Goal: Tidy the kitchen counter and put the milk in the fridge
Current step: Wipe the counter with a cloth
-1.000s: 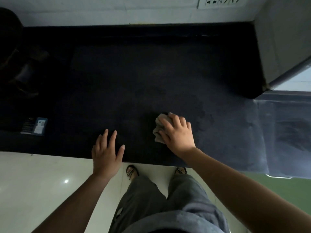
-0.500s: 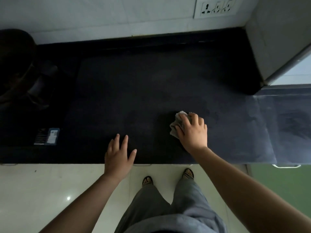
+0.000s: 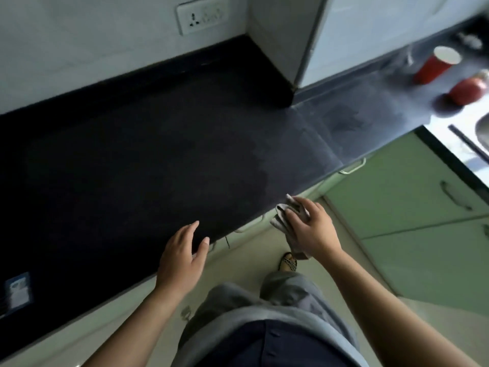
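The dark kitchen counter (image 3: 137, 165) fills the left and middle of the view and shows wet smears toward the right. My right hand (image 3: 313, 230) is shut on a crumpled grey cloth (image 3: 284, 221), held just off the counter's front edge, above the floor. My left hand (image 3: 182, 256) is open with fingers apart, hovering over the counter's front edge. No milk is in view.
A red cup (image 3: 436, 64) and a red round object (image 3: 467, 91) stand on the counter at the far right, near a sink edge (image 3: 483, 133). Green cabinet doors (image 3: 402, 192) lie below. A small blue packet (image 3: 18, 291) lies at the left. A wall socket (image 3: 202, 15) is behind.
My right hand has drawn the cloth off the counter past its front edge. The view has swung right, bringing the red cup and cabinets into sight.
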`<state>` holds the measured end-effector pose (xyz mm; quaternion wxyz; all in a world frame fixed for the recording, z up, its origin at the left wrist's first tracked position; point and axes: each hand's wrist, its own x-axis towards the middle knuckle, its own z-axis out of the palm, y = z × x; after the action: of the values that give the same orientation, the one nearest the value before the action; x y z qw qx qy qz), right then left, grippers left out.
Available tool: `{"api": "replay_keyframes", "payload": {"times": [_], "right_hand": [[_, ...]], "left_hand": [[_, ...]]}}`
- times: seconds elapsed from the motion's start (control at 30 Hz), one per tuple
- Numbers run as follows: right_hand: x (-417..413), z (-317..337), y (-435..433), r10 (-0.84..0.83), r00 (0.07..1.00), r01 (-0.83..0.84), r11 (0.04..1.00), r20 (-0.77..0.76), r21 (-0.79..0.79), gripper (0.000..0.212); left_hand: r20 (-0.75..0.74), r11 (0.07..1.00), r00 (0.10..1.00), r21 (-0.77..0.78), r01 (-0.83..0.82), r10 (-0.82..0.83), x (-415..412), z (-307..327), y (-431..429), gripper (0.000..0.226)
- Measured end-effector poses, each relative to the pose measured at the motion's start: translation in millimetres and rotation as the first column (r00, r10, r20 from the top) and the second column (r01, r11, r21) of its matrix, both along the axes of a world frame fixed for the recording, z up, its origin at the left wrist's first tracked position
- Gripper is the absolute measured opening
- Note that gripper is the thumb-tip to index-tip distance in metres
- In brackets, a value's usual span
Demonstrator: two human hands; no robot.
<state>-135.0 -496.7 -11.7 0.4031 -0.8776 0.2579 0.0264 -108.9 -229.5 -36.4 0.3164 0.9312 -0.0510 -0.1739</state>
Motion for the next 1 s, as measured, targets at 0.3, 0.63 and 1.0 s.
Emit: {"api": "replay_keyframes", "payload": {"times": [0.3,0.63,1.0], "right_hand": [[-118,5,-74,-0.352,0.936,0.353,0.929,-0.024,0.114,0.020],[-193,13,-224,-0.494,0.869,0.492,0.865,0.000,0.098,0.021],[-131,11,-325,-0.403,0.915,0.396,0.907,0.022,0.144,0.023]], "left_hand": [[0.000,0.935,0.942,-0.124,0.333,-0.336,-12,30,-113,0.058],[-0.018,0.779,0.780,-0.044,0.625,-0.626,-49,23,-320,0.059],[-0.022,0.800,0.801,0.034,0.599,-0.599,-13,31,-408,0.062]]}}
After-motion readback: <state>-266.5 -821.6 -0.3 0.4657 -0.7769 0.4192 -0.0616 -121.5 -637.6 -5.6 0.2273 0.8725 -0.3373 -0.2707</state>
